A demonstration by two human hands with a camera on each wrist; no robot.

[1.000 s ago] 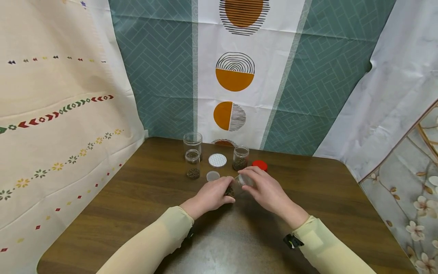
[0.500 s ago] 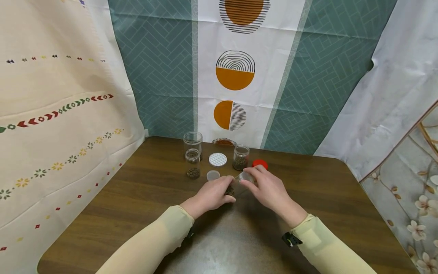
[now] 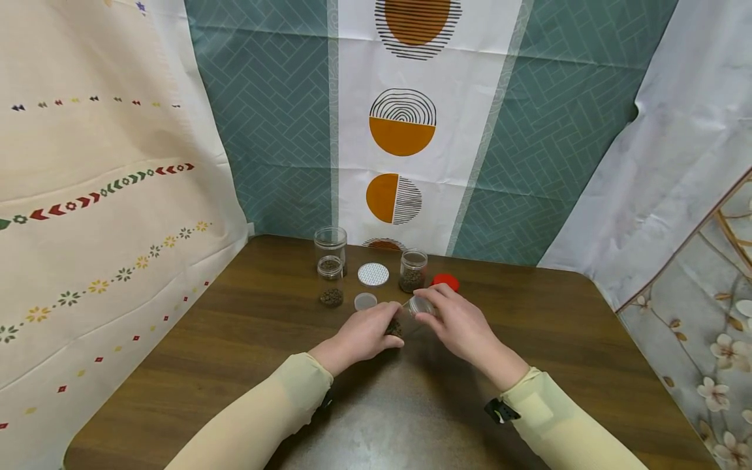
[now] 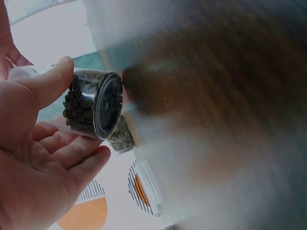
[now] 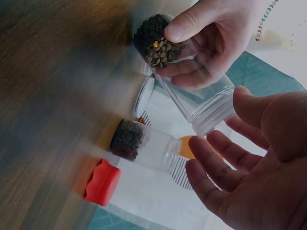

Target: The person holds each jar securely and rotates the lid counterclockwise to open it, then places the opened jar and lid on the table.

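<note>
A clear jar [image 5: 180, 96], partly filled with brown pellets [image 5: 160, 50], is tilted in my left hand [image 3: 365, 331], its mouth end toward the right. The left thumb and fingers grip it around its lower part, as the left wrist view shows. At the jar's other end is a clear lid [image 5: 211, 117]. My right hand [image 3: 461, 326] holds this lid by its edge, thumb on one side and fingertips on the other. Behind the hands stands a jar of dark pellets [image 3: 412, 274], with a red lid [image 3: 446, 282] beside it.
At the back left stand a wide clear jar [image 3: 330, 241] and a slimmer jar [image 3: 331, 287] with some pellets. A white patterned lid [image 3: 373, 274] and a small translucent lid [image 3: 365, 301] lie on the brown table [image 3: 235, 326]. Fabric hangs behind the table.
The right fingers and thumb have shifted slightly around the lid. My left hand and the jar stay in nearly the same place.
</note>
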